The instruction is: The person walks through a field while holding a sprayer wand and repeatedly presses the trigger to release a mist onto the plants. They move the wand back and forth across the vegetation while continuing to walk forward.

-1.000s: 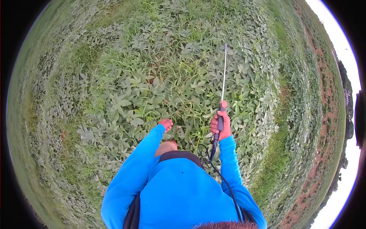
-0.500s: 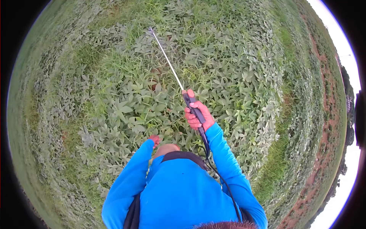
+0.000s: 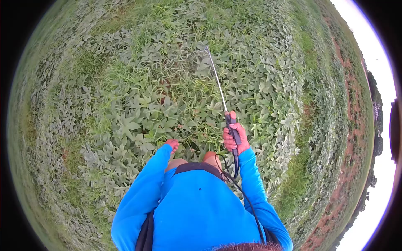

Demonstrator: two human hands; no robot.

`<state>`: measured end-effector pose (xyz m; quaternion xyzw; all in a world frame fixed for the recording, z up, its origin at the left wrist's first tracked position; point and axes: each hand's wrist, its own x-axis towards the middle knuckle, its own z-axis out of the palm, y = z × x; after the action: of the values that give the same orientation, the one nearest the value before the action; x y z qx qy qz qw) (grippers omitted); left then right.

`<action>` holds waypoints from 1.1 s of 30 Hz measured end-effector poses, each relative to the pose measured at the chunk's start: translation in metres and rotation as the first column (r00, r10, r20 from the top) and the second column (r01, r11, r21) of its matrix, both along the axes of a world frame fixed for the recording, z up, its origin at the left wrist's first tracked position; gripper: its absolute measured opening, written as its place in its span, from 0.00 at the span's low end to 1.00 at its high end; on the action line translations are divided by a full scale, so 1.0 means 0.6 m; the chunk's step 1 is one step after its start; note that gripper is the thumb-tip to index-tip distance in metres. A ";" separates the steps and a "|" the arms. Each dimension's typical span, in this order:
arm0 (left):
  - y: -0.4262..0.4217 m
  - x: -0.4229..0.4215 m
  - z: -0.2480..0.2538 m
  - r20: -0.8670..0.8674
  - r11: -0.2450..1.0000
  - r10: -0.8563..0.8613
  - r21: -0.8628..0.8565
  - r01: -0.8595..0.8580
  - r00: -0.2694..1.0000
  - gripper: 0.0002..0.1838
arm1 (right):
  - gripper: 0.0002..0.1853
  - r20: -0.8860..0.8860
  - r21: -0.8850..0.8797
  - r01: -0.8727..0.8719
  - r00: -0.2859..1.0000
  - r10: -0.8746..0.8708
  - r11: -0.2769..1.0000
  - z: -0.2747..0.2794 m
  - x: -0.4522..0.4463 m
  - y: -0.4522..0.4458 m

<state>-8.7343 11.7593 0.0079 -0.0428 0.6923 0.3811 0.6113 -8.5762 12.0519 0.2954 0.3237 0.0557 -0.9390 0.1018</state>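
The right hand [image 3: 235,140] is shut around the dark handle [image 3: 234,133] of a long wand [image 3: 217,81]. The fingers wrap around one side, and the thumb lies along the top part of the handle. The thin, shiny rod goes up and a bit to the left, away from the body. Its tip [image 3: 207,48] is over the green leaves, with a faint pale blur by it. I cannot tell if the tip touches any leaves.

A black hose [image 3: 248,200] comes from the bottom of the handle. It bends near the waist and runs down beside the right blue sleeve [image 3: 257,184].

The left hand [image 3: 172,145] is near the front of the body, well apart from the wand. Its fingers look bent, but it is too small to tell if they are pressed together or hold a thing. Leaves are all around it.

Two bare knees [image 3: 212,159] poke out past the dark waistband [image 3: 199,167], close to the plants [image 3: 138,121]. The plants are thick, and long grass [image 3: 125,71] is mixed in with them. They hide most of the ground, but a small patch of red dirt [image 3: 164,93] shows between them. On the right there is a grassy strip [image 3: 298,180], then more plants, red soil [image 3: 351,142] and dark trees [image 3: 377,125] by the white sky [image 3: 372,46].
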 end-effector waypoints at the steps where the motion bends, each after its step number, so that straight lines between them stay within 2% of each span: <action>1: 0.000 -0.004 0.003 0.006 1.000 0.003 0.002 -0.003 1.000 0.14 | 0.15 0.013 0.042 0.031 0.999 -0.032 0.999 0.003 0.011 0.002; 5: -0.007 -0.014 -0.007 0.069 0.999 -0.014 -0.032 0.016 0.998 0.16 | 0.15 0.062 0.147 0.127 0.989 -0.138 0.981 0.018 0.048 0.020; 8: -0.023 -0.014 -0.050 0.091 0.996 -0.017 -0.086 0.025 0.996 0.14 | 0.15 0.089 0.198 0.188 0.974 -0.209 0.962 0.016 0.056 0.039; 10: -0.021 -0.016 -0.050 0.081 0.992 -0.048 -0.112 0.057 0.996 0.15 | 0.15 0.131 0.319 0.257 0.941 -0.311 0.912 0.014 0.046 0.052; 14: -0.031 -0.025 -0.078 0.088 0.995 -0.007 -0.102 0.016 0.996 0.16 | 0.16 0.162 0.398 0.293 0.910 -0.381 0.869 -0.011 0.011 0.083; 16: -0.025 -0.035 -0.082 0.131 0.994 0.020 -0.105 -0.006 0.991 0.16 | 0.16 0.142 0.348 0.305 0.917 -0.372 0.886 -0.013 -0.008 0.106; 18: -0.012 -0.045 -0.071 0.130 0.994 0.036 -0.110 -0.022 0.991 0.16 | 0.16 0.101 0.272 0.290 0.940 -0.327 0.918 -0.012 -0.030 0.133; 20: 0.013 -0.067 -0.057 0.099 0.991 0.056 -0.130 -0.043 0.994 0.14 | 0.16 -0.055 0.114 0.233 0.972 -0.228 0.966 -0.040 -0.055 0.168; 21: 0.031 -0.074 -0.054 0.069 0.989 0.043 -0.144 -0.032 0.997 0.14 | 0.16 -0.043 0.087 0.186 0.982 -0.183 0.979 -0.048 -0.072 0.180; 22: 0.039 -0.089 -0.085 0.159 0.983 0.064 -0.181 -0.034 0.985 0.13 | 0.16 -0.035 0.067 0.161 0.987 -0.159 0.985 -0.053 -0.091 0.192; 23: 0.055 -0.114 -0.115 0.239 0.976 0.074 -0.216 -0.022 0.968 0.13 | 0.16 -0.071 0.050 0.132 0.989 -0.129 0.990 -0.056 -0.113 0.202; 24: 0.073 -0.131 -0.093 0.264 0.979 0.102 -0.198 -0.050 0.959 0.12 | 0.16 -0.109 0.034 0.106 0.989 -0.102 0.994 -0.060 -0.138 0.207; 25: 0.097 -0.151 -0.075 0.303 0.964 0.103 -0.265 -0.020 0.947 0.13 | 0.16 -0.127 0.013 0.077 0.989 -0.075 0.997 -0.064 -0.162 0.212; 26: 0.113 -0.165 -0.059 0.249 0.971 0.028 -0.237 0.033 0.968 0.14 | 0.16 -0.150 -0.006 0.039 0.988 -0.040 0.999 -0.066 -0.187 0.223; 28: 0.165 -0.193 -0.021 0.218 0.966 0.027 -0.256 0.030 0.976 0.10 | 0.16 -0.193 -0.020 -0.064 0.979 0.059 0.998 -0.059 -0.231 0.241; 30: 0.215 -0.228 -0.019 0.184 0.960 -0.030 -0.270 0.080 0.982 0.10 | 0.16 -0.211 0.039 -0.127 0.968 0.132 0.991 -0.050 -0.269 0.260; 33: 0.308 -0.287 -0.023 0.146 0.950 -0.081 -0.290 0.120 0.986 0.09 | 0.15 -0.265 0.028 -0.177 0.948 0.178 0.984 -0.034 -0.305 0.297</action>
<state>-8.9066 11.9440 -0.0057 -0.1241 0.7010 0.2372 0.6610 -8.7594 12.2299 0.2752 0.1885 0.0994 -0.9609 0.1770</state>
